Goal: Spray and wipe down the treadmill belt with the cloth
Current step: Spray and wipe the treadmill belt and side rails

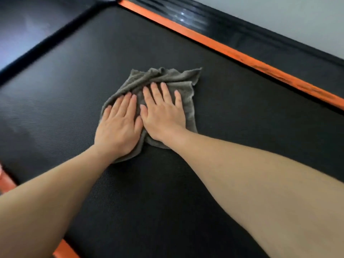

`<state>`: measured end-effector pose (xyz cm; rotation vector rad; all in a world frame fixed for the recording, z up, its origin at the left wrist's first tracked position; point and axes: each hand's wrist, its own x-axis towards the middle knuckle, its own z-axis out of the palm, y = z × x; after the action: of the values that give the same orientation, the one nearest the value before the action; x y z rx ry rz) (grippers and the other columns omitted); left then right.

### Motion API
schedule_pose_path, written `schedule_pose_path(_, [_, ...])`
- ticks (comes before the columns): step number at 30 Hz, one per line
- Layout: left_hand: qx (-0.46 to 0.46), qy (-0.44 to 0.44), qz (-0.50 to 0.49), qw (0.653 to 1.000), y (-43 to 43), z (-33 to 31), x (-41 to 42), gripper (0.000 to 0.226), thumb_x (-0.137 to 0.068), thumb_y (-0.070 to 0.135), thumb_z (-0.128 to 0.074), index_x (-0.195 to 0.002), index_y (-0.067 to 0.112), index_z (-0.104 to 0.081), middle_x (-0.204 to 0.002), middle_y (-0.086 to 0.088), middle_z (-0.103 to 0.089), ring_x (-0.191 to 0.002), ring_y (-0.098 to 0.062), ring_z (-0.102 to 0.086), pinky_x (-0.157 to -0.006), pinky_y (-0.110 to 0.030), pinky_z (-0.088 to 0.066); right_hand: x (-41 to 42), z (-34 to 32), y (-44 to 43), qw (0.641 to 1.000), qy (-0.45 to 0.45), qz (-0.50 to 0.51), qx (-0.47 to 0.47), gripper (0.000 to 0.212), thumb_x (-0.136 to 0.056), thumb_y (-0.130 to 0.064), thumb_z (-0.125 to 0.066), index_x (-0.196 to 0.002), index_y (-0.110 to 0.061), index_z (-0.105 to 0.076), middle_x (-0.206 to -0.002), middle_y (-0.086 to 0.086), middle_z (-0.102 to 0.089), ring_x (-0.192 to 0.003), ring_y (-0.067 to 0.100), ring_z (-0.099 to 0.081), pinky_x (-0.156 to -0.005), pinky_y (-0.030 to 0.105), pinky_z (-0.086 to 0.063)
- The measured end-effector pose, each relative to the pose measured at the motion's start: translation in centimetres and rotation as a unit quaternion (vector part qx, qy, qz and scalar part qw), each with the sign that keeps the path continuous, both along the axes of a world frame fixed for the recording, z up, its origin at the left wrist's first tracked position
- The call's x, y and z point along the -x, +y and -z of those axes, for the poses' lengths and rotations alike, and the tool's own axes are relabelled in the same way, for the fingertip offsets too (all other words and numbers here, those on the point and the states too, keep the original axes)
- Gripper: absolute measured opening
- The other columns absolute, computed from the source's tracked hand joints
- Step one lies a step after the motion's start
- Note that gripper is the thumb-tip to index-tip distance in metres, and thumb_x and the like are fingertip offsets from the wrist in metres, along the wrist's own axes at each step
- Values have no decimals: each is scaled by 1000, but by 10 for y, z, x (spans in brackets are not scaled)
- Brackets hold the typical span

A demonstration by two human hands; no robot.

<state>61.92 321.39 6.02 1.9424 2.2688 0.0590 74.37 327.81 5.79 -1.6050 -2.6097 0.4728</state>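
**user1:** where's the grey cloth (167,76) being held at this point?

**user2:** it's being pressed down flat roughly mid treadmill belt (70,81), bunched up a bit on its far side.

**user1:** and the hands?

**user2:** left hand (119,127) and right hand (163,115) are both being laid palm-down on it, side by side, thumbs right beside each other. fingers are being held straight, nothing's being gripped or pinched. an orange strip (223,47) is being shown along the belt's right edge, another orange bit (7,182) at the belt's left edge.

Orange edge strip (223,47), glossy black side rail (242,39), grey floor (297,19).
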Motion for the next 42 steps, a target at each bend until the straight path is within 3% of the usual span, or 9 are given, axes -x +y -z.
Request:
schedule_pose_path(5, [13,11,-135,991,-33,7,92,64,-104,44,-20,-159,15,-7,-167,-1,-1,-153,-17,0,-124,-42,-3,100,0,-13,989,-14,-148,-19,54,-107,-43,-16,-159,-30,-10,-167,-7,-4,-153,16,2,-122,48,4])
schedule_pose_path(11, [25,-11,-179,984,-60,10,57,65,-103,45,-15,-159,13,-5,-166,-4,3,-153,-20,4,-124,-43,-1,70,3,-47,987,-14,-157,2,54,-107,-39,-14,-159,-27,-7,-167,-4,2,-153,18,6,-123,46,4])
schedule_pose_path(19, [-21,-33,-67,997,-85,18,-123,71,-96,45,-23,-152,2,-33,-159,-20,-27,-148,-34,-25,-118,-53,-23,-132,0,-76,993,-52,-102,11,62,-100,-48,-7,-159,-30,-6,-167,-8,1,-153,13,4,-121,39,5])
schedule_pose_path(22, [-9,-84,13,996,-101,13,-227,67,-100,45,-27,-154,5,-27,-162,-16,-21,-151,-29,-16,-121,-48,-12,-244,1,-100,996,-81,-31,13,68,-94,-52,-6,-158,-28,-10,-166,-7,-6,-153,12,-2,-122,40,-2])
schedule_pose_path(26, [70,-137,161,975,-131,-7,-349,66,-104,45,-23,-158,12,-5,-165,-7,10,-143,-18,28,-121,-42,10,-383,-3,-162,989,-97,104,26,67,-95,-51,-21,-155,-23,-30,-162,-3,-20,-149,18,-20,-117,47,-20])
schedule_pose_path(28, [92,-153,196,964,-140,-6,-373,65,-103,43,-25,-158,14,-6,-164,-4,13,-140,-14,34,-121,-41,11,-408,-3,-189,981,-87,169,27,67,-92,-47,-29,-151,-18,-40,-159,2,-30,-143,24,-31,-110,53,-27])
schedule_pose_path(32, [59,-148,196,967,-141,-3,-364,63,-101,44,-27,-158,18,-18,-166,0,-8,-153,-14,3,-124,-41,0,-389,-2,-207,968,-78,238,-7,66,-92,-45,-30,-148,-14,-42,-155,14,-40,-140,36,-36,-106,61,-30])
schedule_pose_path(36, [1,-100,104,990,-126,5,-273,62,-100,48,-32,-155,19,-30,-162,0,-26,-150,-17,-20,-122,-44,-20,-294,1,-166,990,-71,125,-2,67,-95,-45,-26,-150,-10,-41,-154,17,-40,-143,36,-35,-111,60,-29])
schedule_pose_path(42, [-5,-27,-38,999,-100,2,-96,71,-96,55,-19,-157,20,-20,-165,-2,-18,-152,-17,-13,-122,-40,-10,-110,-5,-100,997,-45,-56,-12,70,-96,-48,-6,-159,-20,-15,-166,7,-11,-154,23,-7,-122,49,-6])
